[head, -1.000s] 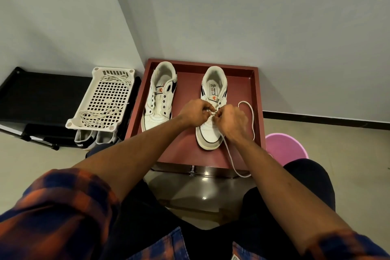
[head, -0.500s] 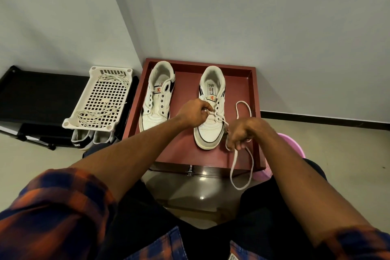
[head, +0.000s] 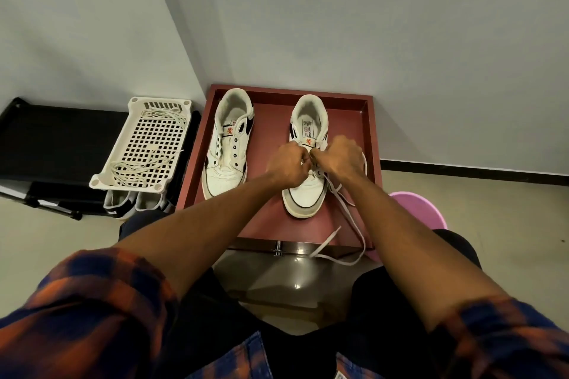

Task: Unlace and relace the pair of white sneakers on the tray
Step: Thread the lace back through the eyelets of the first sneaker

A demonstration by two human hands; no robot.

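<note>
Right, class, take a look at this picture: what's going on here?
A person is working on the right-hand sneaker on the red tray. Both the left hand and right hand are bunched at its eyelets, apparently pinching the lace, whose loose length trails over the tray's front edge. The other sneaker has bare eyelets, and a second lace lies on the white rack beside the tray.

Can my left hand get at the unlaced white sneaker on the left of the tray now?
Probably yes: the unlaced white sneaker lies uncovered on the dark red tray beside the left hand, nothing between. But its fingers pinch the white lace of the other white sneaker.
</note>
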